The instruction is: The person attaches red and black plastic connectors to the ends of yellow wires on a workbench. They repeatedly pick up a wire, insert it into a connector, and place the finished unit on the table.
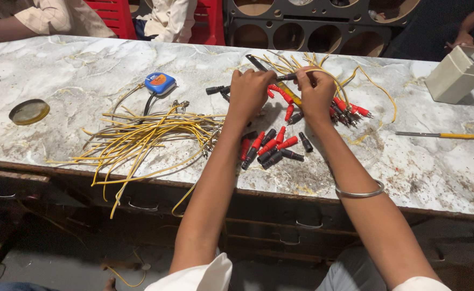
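Observation:
My left hand and my right hand are close together over the marble-patterned table, both gripping a yellow wire with a black plug end between them. Just below my hands lies a heap of red and black plug connectors. Behind my right hand spreads a bunch of yellow wires with red plugs fitted. What my fingertips pinch is partly hidden.
A tangle of loose yellow wires lies left, hanging over the front edge. A blue tape measure, a round metal lid, a yellow-handled tool and a beige box sit around. Other people sit at the far side.

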Demonstrator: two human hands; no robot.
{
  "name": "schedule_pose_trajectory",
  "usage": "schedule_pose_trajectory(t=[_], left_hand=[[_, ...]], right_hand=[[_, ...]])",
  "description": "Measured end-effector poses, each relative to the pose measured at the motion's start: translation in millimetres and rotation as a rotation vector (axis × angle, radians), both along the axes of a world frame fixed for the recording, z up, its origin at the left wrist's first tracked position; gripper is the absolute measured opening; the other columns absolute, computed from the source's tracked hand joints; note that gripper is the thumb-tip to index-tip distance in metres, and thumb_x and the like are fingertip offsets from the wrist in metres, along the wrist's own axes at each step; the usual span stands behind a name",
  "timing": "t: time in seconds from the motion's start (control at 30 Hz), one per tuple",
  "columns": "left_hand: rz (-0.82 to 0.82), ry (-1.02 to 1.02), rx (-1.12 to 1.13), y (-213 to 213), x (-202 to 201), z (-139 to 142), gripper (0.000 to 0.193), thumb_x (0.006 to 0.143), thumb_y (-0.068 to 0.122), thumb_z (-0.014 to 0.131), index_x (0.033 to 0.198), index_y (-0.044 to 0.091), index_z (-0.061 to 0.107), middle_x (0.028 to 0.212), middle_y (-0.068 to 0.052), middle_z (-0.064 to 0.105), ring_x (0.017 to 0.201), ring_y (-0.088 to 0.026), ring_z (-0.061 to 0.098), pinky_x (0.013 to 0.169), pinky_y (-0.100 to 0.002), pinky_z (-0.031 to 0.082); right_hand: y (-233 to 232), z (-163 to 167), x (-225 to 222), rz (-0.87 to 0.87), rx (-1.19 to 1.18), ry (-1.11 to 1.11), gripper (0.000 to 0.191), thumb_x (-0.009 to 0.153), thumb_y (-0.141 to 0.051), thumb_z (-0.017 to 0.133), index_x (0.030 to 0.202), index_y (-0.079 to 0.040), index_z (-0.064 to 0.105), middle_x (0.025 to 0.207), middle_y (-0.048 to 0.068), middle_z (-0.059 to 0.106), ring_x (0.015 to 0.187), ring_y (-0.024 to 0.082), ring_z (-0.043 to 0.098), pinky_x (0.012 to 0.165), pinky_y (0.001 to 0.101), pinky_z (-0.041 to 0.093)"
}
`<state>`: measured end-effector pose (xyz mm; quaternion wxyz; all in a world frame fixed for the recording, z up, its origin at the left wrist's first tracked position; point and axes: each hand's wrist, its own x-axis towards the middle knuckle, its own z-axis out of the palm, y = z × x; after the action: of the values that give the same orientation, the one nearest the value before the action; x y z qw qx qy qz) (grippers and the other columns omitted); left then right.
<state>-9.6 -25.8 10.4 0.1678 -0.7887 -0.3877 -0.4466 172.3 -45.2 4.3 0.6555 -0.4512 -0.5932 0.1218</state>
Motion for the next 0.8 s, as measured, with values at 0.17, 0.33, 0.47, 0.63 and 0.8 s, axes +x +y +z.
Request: schedule_pose_trajectory(t=[0.17,0.33,0.47,0.63,0.8], left_hand=[[0.074,-0.025,0.021,2.9,-5.1,-1.9,0.016,0.083,0.004,0.065,0.090,0.018,0.069,0.085,0.003,0.074,0.085,-0.023,0.066,0.072,-0.043,0.040],[0.055,-0.020,0.079,4.8,-1.9,-4.3,0.015,0.080,0.008,0.069,0.093,0.016,0.068,0.086,0.000,0.072,0.085,-0.024,0.065,0.072,-0.044,0.040],[-0.061,-0.014,0.094,6.4,2.6,-7.4,0.021,0.079,0.004,0.065,0.098,0.012,0.065,0.089,-0.003,0.070,0.088,-0.027,0.066,0.074,-0.046,0.043],[-0.166,-0.093,-0.068,10.6,0.1,-9.9,0.020,0.082,-0.006,0.059,0.097,0.008,0.061,0.093,-0.010,0.069,0.090,-0.033,0.068,0.073,-0.048,0.052],[-0.095,-0.110,-0.145,14.5,-3.2,-10.6,0.018,0.082,-0.007,0.060,0.095,0.006,0.061,0.093,-0.011,0.070,0.092,-0.035,0.068,0.072,-0.049,0.052]], right_hand=[[2.6,0.4,1.2,0.043,0.055,0.032,0.014,0.100,-0.010,0.070,0.095,0.003,0.074,0.079,0.003,0.071,0.068,0.006,0.061,0.063,0.0230,0.047],[4.6,0.4,4.1,0.037,0.028,0.063,0.014,0.100,-0.011,0.070,0.096,0.003,0.074,0.078,0.002,0.070,0.067,0.006,0.060,0.061,0.0230,0.046],[5.5,-2.2,2.1,0.064,0.041,0.045,0.013,0.099,-0.010,0.070,0.097,0.003,0.074,0.079,0.002,0.070,0.068,0.006,0.061,0.062,0.0225,0.048],[7.0,-2.4,4.6,0.098,0.019,0.126,0.013,0.099,-0.008,0.068,0.097,0.003,0.074,0.080,0.003,0.071,0.070,0.007,0.060,0.065,0.0230,0.048],[6.9,-0.8,7.0,0.163,0.020,0.225,0.013,0.099,-0.008,0.067,0.100,0.004,0.074,0.082,0.003,0.071,0.072,0.007,0.060,0.068,0.0230,0.048]])
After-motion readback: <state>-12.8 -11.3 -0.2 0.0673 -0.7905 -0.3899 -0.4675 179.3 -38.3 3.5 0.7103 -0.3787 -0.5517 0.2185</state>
